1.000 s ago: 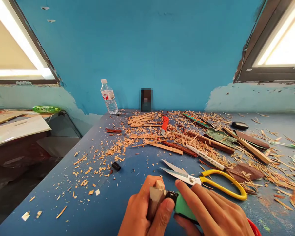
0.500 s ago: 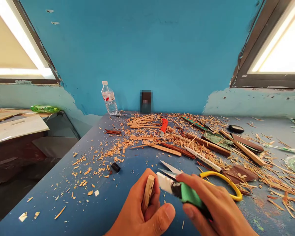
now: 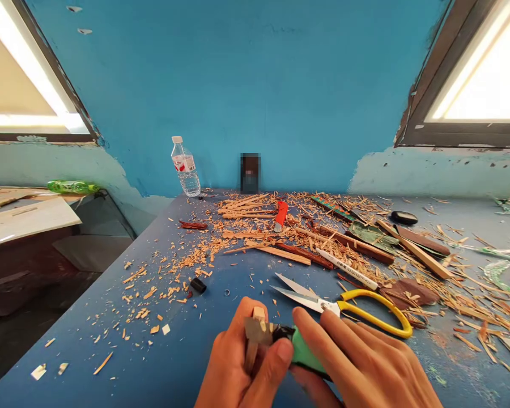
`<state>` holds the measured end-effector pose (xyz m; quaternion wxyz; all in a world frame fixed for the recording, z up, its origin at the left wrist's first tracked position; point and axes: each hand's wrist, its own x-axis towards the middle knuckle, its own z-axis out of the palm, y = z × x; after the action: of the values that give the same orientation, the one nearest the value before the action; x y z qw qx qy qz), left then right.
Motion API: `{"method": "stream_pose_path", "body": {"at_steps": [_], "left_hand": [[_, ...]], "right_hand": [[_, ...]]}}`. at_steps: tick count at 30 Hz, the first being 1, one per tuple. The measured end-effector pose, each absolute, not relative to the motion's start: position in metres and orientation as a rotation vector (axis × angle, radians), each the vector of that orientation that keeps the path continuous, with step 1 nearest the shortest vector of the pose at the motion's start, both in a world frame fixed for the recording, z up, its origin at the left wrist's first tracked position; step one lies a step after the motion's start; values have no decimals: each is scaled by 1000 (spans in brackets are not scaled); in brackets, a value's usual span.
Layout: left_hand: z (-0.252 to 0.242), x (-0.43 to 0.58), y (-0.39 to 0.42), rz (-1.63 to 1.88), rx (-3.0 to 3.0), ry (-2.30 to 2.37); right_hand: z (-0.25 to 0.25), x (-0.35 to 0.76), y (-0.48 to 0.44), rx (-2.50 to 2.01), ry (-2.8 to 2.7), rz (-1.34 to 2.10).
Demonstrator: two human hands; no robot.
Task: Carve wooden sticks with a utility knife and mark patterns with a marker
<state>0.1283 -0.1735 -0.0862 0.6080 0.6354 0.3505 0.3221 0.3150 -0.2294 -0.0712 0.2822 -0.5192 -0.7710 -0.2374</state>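
Note:
My left hand [image 3: 227, 368] is closed around a short wooden stick [image 3: 259, 312], which stands up out of the fist. In my right hand [image 3: 365, 360] is a knife with a green handle [image 3: 305, 352] and a short, wide blade. The blade lies across the stick just below its top end. My left thumb presses near the base of the blade. Yellow-handled scissors [image 3: 328, 306] lie partly open on the table just beyond my right hand. The lower part of the stick is hidden by my fingers.
Wood shavings cover much of the blue table [image 3: 153, 362]. Farther back are a red cutter [image 3: 281, 214], a white marker [image 3: 348, 270], wood strips [image 3: 249, 205] and a water bottle [image 3: 187, 173]. A small black cap [image 3: 198, 285] lies left of centre.
My right hand has brought the knife left and down, so its blade now crosses the stick. The scissors, partly covered before, show more fully. The view has shifted slightly.

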Motion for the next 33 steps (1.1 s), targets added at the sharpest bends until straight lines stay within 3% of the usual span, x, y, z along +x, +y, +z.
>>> {"method": "stream_pose_path", "body": {"at_steps": [5,13,23,33], "left_hand": [[-74,132,-180,709,1505,851],[-61,128,-152,552,1040,714],[-75,114,-137,293,729,590],[-73,122,-161,425,847,593]], "right_hand": [[-63,334,-215,-1551,-1849,-260],[-73,364,-204,-1747,-1778,301],[-85,345,-215,-1496,-1928,101],[-100,326,-228,-1457,-2136,-317]]}}
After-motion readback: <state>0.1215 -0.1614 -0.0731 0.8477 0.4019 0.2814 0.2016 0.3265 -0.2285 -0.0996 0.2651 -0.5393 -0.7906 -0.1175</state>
